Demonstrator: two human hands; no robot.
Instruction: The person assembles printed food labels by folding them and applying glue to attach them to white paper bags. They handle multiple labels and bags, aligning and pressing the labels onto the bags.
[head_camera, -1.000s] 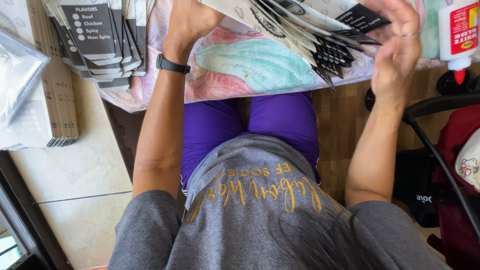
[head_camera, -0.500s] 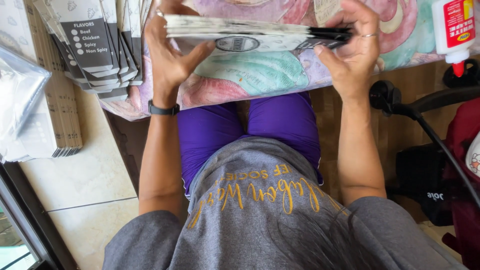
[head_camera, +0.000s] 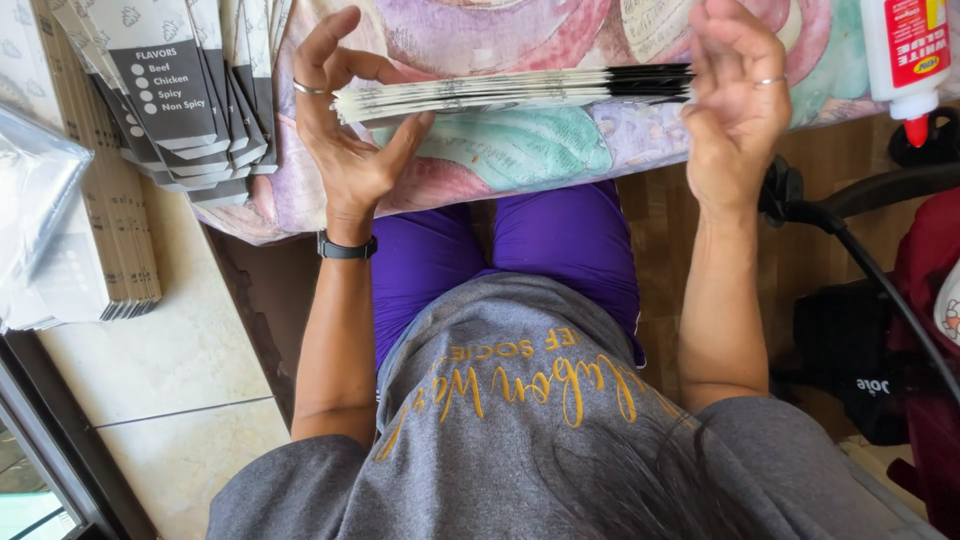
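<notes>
Both forearms are reaching forward; the left hand (head_camera: 350, 150) is curling its fingers (head_camera: 330, 45), the right hand (head_camera: 735, 110) is standing open-palmed, fingers spread.

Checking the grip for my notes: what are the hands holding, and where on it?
A stack of flat cartons, held edge-on by its two ends: the left hand clamps the white end; the right hand presses the black end with open fingers.

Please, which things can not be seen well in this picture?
Head view only:
- Glue bottle: top cut off by the frame edge.
- Stack of flat cartons: faces hidden, only edges show.
- Left hand covers one end of it, right hand the other.
- Tablecloth: far part cut off above.
</notes>
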